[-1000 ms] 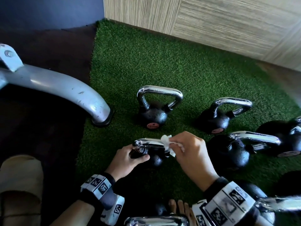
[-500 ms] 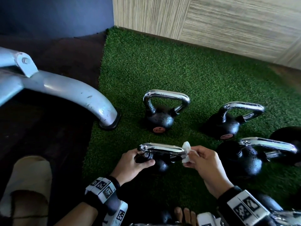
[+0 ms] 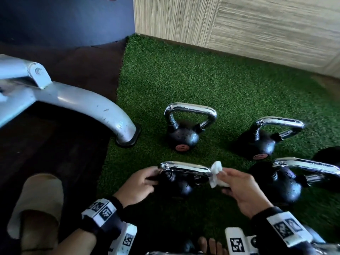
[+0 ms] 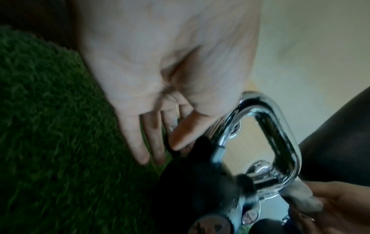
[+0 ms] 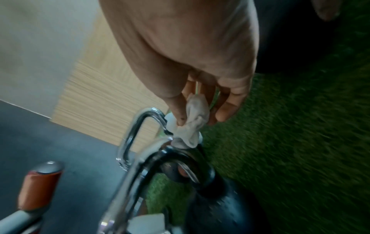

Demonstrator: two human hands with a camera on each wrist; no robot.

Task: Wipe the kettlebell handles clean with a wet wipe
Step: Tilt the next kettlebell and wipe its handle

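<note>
nearest kettlebell (image 3: 176,183) steadied at 9 o'clock by left hand (image 3: 137,186), fingers curled on it; wet wipe (image 3: 216,173) pinched by right hand (image 3: 242,190), pressed on chrome handle (image 3: 185,169) corner at 3 o'clock.

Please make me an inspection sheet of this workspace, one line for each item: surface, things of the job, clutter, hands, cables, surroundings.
Surface: green artificial turf, beside a dark floor.
Job's things: the near kettlebell stands on the turf; a crumpled white wet wipe sits at the right end of its chrome handle. Other kettlebells stand behind and to the right.
Clutter: a beige slipper on the dark floor.
Hands: the left hand steadies the kettlebell at the handle's left end; the right hand pinches the wipe.
Cables: nothing seen.
Surroundings: a grey metal machine leg, a wood-grain wall and a dark blue wall.
</note>
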